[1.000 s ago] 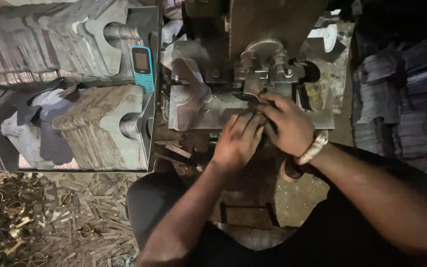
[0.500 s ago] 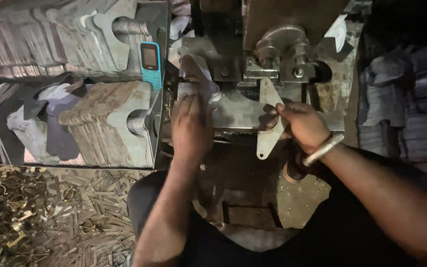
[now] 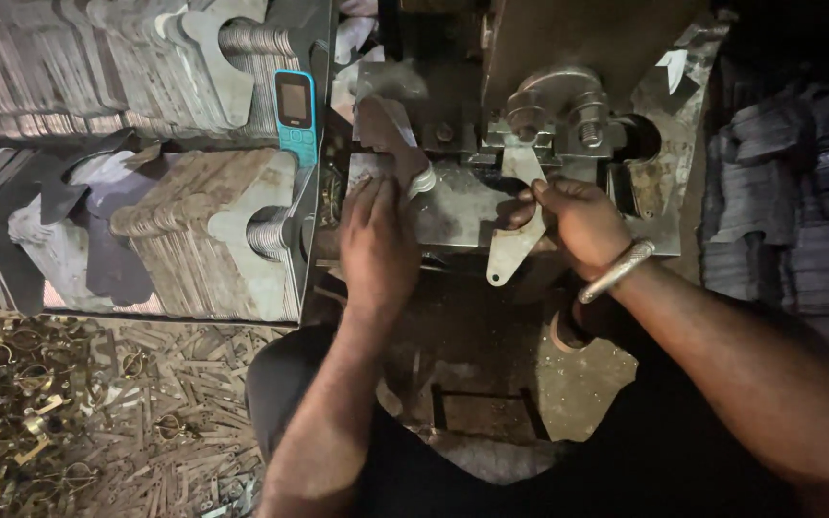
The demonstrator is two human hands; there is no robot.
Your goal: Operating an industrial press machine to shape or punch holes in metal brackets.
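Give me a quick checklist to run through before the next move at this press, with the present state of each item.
1. Right hand grips the flat metal piece firmly: ok.
2. Left hand rests on the press bed, apart from the clamp: ok.
3. Piece seated under the clamp: not ok, it hangs over the bed's front edge.
4. Phone away from the work: ok, it leans on the stacked plates.
5. Bangle free of the machine: ok.
6. Press is off: cannot tell.

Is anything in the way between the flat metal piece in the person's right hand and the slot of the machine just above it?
Nothing visible blocks it. The right hand grips the flat metal piece, whose upper end already reaches the machine's clamp. The left hand rests off to the side.
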